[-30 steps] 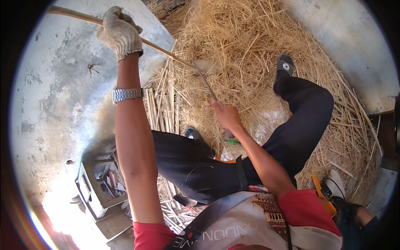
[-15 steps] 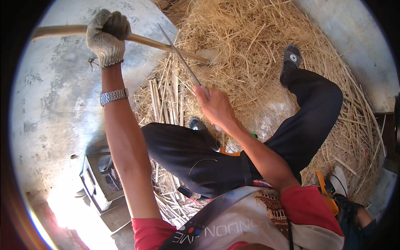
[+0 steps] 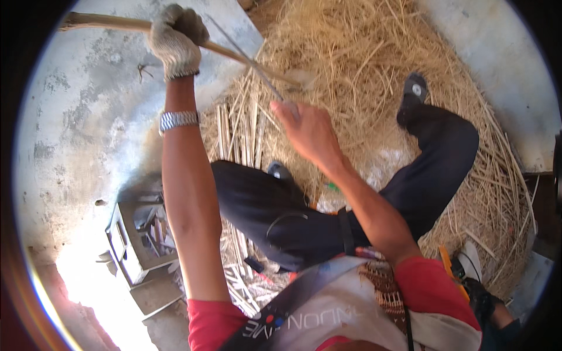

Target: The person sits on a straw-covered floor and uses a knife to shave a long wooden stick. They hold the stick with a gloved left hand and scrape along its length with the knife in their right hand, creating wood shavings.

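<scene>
My left hand point(image 3: 177, 42), in a grey knitted glove, is closed round a long pale wooden stick point(image 3: 114, 22), perhaps bamboo. The stick slants across the upper left, its thinner end pointing right over the straw. Bare and closed, my right hand point(image 3: 315, 136) grips the handle of a knife point(image 3: 239, 51) with a long narrow blade. The blade points up and left and crosses the stick to the right of the glove. Whether its edge touches the wood I cannot tell.
Straw and thin shavings point(image 3: 351, 64) cover the floor around my legs. Split strips point(image 3: 240, 131) lie near my left knee. A weathered wall point(image 3: 70, 128) rises on the left, with a box-like frame point(image 3: 137, 234) below. Another person's arm point(image 3: 500, 316) shows at lower right.
My left hand and the stick have shifted right and slightly up in the picture. The knife still crosses the stick; my right hand has moved a little up. The whole view has shifted somewhat.
</scene>
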Tool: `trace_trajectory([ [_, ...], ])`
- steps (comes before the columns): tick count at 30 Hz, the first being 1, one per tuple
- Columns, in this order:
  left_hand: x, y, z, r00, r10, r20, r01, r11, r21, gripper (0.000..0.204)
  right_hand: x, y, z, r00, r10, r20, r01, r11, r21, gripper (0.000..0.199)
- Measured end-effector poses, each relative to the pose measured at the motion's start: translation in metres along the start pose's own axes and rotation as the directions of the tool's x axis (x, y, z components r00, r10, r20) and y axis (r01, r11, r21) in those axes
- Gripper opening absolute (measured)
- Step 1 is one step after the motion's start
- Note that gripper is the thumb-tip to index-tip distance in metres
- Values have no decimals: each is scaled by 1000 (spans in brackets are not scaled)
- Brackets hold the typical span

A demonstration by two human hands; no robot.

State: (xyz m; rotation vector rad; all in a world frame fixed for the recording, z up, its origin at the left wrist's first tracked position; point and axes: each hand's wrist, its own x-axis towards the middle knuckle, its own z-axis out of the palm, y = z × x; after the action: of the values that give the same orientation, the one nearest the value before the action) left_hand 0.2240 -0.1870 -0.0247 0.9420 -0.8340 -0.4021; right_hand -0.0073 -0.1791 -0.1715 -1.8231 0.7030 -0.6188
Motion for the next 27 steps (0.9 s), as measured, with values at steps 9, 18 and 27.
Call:
trace_trajectory([
  [9,-10,-11,6,996,86,-18,-86,996,32,33,-8,93,13,919,369,140,-375,927,17,48],
  [18,3,-6,17,991,115,-65,-115,993,13,31,-21,11,-1,985,64,-160,-24,971,240,50],
  [27,1,-5,11,937,161,-309,-114,980,165,29,9,132,12,824,566,-17,-566,823,-49,54],
])
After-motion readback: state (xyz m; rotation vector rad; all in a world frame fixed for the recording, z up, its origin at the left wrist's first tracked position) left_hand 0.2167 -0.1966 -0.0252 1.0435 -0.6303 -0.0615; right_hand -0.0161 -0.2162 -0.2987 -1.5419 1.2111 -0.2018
